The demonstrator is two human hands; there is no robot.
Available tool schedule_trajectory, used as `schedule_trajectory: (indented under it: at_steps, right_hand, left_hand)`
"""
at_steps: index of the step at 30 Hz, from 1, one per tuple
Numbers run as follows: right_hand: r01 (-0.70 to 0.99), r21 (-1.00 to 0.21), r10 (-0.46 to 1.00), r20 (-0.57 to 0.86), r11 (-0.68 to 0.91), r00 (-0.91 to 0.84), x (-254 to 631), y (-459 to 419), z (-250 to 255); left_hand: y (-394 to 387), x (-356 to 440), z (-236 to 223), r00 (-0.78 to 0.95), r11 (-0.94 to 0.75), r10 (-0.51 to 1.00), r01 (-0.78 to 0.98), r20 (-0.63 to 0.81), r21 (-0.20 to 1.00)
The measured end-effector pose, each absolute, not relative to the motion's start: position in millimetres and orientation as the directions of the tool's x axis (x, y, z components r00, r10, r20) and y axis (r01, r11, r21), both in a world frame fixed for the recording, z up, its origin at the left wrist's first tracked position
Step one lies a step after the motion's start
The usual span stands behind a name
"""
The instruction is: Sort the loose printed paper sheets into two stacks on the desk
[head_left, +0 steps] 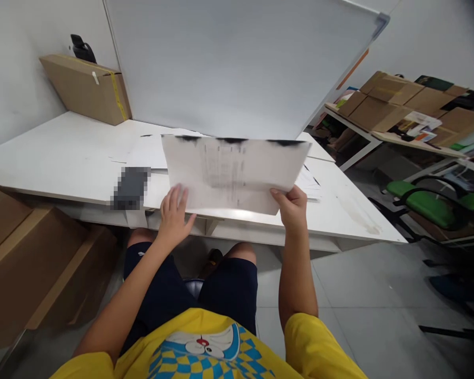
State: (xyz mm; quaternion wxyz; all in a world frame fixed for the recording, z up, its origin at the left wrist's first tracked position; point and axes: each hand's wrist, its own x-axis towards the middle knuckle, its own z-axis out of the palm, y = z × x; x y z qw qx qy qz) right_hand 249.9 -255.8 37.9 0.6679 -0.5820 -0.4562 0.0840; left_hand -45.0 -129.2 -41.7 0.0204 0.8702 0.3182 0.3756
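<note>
- Far left, open-topped cardboard boxes (43,263) stand beside the desk (63,158); a closed carton (79,89) sits at its back corner, with a black object (82,51) behind it.
- Next, a dark, pixelated item (131,187) lies at the front edge; what it is cannot be told.
- Just beyond it, white papers (140,150) lie flat, partly hidden by what is held up in front.
- The left hand (171,221) touches the lower left part of the sheet (256,168); its grip is open, fingers against the near face and thumb apart, so it seems to steady rather than clasp.
- In the middle, the sheet is held up, tilted, above the front of the desk, before a whiteboard (229,63). Faint print and dark patches along the top edge show; the text is too blurred to read.
- The right hand (294,206) has its grip closed on the lower right part, thumb in front.
- Progress, as judged: the sheet is already lifted but not set down. Whether the flat papers have been handled cannot be told.
- Right of it, more papers (313,185) lie loosely; farther off are a side table (357,126) with cartons (383,108) and a green chair (426,205).
</note>
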Motion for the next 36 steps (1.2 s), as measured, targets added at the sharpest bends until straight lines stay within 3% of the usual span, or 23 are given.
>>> schedule_trajectory:
  at_steps: [5, 11, 13, 16, 20, 23, 29, 34, 36]
  right_hand:
    - [0.398, -0.82, 0.536, 0.571, 0.411, 0.622, 252.0, -250.5, 37.2]
    - [0.331, -0.874, 0.579, 0.484, 0.355, 0.656, 240.5, -265.4, 30.9]
    - [0.246, -0.925, 0.637, 0.377, 0.288, 0.672, 239.5, -279.6, 25.4]
    - [0.114, -0.991, 0.772, 0.129, 0.074, 0.623, 244.1, -311.0, 8.3]
    - [-0.071, -0.977, 0.786, -0.205, -0.202, 0.584, 255.0, -363.2, -27.3]
    - [-0.202, -0.937, 0.741, -0.35, -0.287, 0.573, 260.9, -396.5, -48.8]
    - [-0.303, -0.92, 0.698, -0.388, -0.249, 0.602, 267.8, -416.7, -61.5]
    - [-0.325, -0.919, 0.666, -0.387, -0.224, 0.637, 278.4, -411.7, -60.7]
    - [-0.329, -0.912, 0.643, -0.406, -0.244, 0.649, 284.8, -410.6, -57.7]
  left_hand:
    - [-101.8, -46.1, -28.9, 0.313, -0.701, 0.711, 0.391, 0.63, 0.597]
    - [-108.5, -50.5, 12.9, 0.207, -0.615, 0.784, 0.134, 0.585, 0.777]
    - [-122.6, -57.7, 18.1, 0.223, -0.495, 0.854, 0.07, 0.47, 0.866]
    - [-153.2, -71.7, 12.6, 0.342, -0.223, 0.921, 0.065, 0.188, 0.973]
    - [-199.9, -81.7, -11.6, 0.537, 0.059, 0.835, 0.133, -0.122, 0.989]
    - [-225.5, -77.0, -30.8, 0.622, 0.203, 0.742, 0.148, -0.251, 0.968]
    - [-232.8, -57.1, -43.8, 0.691, 0.309, 0.643, 0.159, -0.329, 0.938]
    - [-229.7, -46.3, -43.5, 0.69, 0.255, 0.652, 0.192, -0.315, 0.948]
    - [-230.2, -44.5, -45.2, 0.636, 0.139, 0.727, 0.233, -0.259, 0.963]
